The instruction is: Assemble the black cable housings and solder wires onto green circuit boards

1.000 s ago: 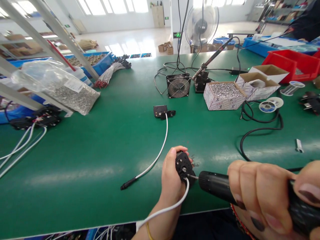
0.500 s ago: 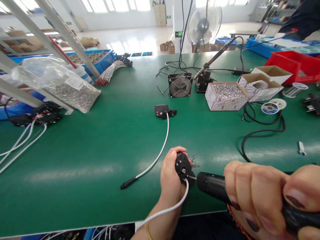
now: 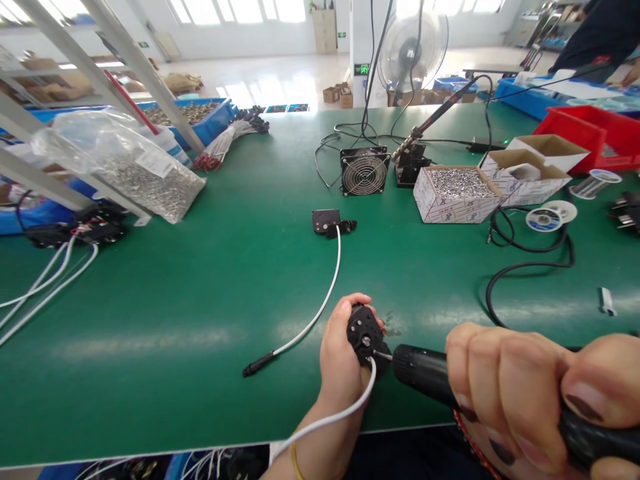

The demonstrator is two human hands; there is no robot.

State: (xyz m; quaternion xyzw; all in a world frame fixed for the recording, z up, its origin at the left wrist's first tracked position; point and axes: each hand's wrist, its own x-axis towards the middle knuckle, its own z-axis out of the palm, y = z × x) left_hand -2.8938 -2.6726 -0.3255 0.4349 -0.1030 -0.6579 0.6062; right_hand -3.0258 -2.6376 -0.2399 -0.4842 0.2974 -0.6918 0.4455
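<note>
My left hand [image 3: 340, 353] is wrapped round a small black plastic housing [image 3: 363, 330] that has screws in its face. A white cable [image 3: 335, 419] leaves the housing and runs down over my left forearm. In my right hand [image 3: 510, 380] is a black electric screwdriver [image 3: 425, 370], held level. Its thin metal bit points left and meets the lower edge of the housing by the cable; the exact contact is too small to tell. Farther up the bench lies a second black housing [image 3: 326, 221], whose white cable ends in a black connector [image 3: 258, 365].
Behind stand a small square fan [image 3: 365, 171], a soldering iron [image 3: 440, 113] in its holder and a box of screws [image 3: 457, 193]. Solder spools [image 3: 544, 219] and a black cable [image 3: 530, 265] lie right. A plastic bag of metal parts [image 3: 150, 177] rests left. Beyond the bench, a person [image 3: 600, 40] is partly visible.
The view has shifted slightly, so the bench things sit a little farther right. Both hands keep their hold, with the bit still at the housing.
</note>
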